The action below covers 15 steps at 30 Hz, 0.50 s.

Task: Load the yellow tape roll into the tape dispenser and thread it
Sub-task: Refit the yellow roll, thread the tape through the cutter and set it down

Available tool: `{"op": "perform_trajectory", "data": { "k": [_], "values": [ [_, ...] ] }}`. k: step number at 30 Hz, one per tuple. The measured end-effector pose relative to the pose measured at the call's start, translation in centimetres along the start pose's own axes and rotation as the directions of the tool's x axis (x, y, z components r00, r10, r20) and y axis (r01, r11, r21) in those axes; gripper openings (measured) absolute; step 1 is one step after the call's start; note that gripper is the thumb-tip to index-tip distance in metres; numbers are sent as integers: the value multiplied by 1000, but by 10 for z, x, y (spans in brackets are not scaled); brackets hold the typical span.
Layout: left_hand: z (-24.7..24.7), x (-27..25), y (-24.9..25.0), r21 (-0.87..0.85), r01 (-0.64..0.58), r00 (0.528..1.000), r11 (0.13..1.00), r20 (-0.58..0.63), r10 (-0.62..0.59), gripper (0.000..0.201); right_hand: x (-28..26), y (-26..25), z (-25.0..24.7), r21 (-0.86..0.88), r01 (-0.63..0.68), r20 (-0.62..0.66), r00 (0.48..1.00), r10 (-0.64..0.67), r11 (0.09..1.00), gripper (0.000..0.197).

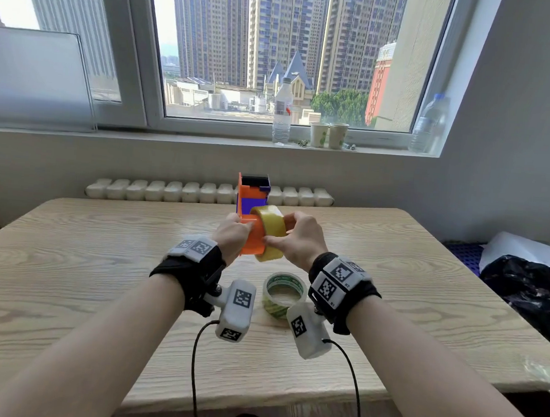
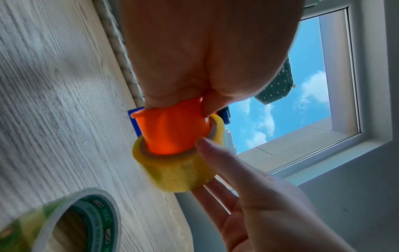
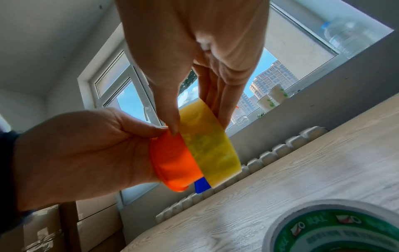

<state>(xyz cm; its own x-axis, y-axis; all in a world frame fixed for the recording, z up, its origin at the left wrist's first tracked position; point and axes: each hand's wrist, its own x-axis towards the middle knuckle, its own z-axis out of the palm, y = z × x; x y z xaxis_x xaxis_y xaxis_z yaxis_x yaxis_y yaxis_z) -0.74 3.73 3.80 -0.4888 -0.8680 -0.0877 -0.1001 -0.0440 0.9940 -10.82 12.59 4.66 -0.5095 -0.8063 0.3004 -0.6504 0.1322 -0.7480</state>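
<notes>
My left hand [image 1: 232, 234] grips the orange tape dispenser [image 1: 251, 219] above the tabletop's [image 1: 98, 260] middle, hub pointing right, while my right hand [image 1: 300, 240] pinches the yellow tape roll [image 1: 270, 232], its bore partly over that hub.

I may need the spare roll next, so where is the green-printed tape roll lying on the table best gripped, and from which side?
Come from straight above. The green-printed tape roll lies flat on the wooden table, its open core facing up, nearer than both hands. Pinch the ring wall, one finger inside the core, thumb outside; the near rim looks the easiest to reach.
</notes>
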Motion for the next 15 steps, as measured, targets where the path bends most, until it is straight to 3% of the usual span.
{"op": "perform_trajectory", "data": {
  "k": [6, 11, 15],
  "values": [
    [-11, -8, 7, -9, -18, 999, 1000, 33, 19, 28, 3, 16, -8, -20, -11, -43, 999, 10, 1000, 48],
    [-28, -10, 17, -44, -72, 997, 996, 21, 73, 20, 9, 27, -22, 190, -19, 25, 1000, 14, 982, 53],
    [-40, -6, 19, -34, -110, 994, 993, -7, 109, 24, 13, 27, -37, 388, -70, 189, 982, -5, 919, 52]
  ]
}}
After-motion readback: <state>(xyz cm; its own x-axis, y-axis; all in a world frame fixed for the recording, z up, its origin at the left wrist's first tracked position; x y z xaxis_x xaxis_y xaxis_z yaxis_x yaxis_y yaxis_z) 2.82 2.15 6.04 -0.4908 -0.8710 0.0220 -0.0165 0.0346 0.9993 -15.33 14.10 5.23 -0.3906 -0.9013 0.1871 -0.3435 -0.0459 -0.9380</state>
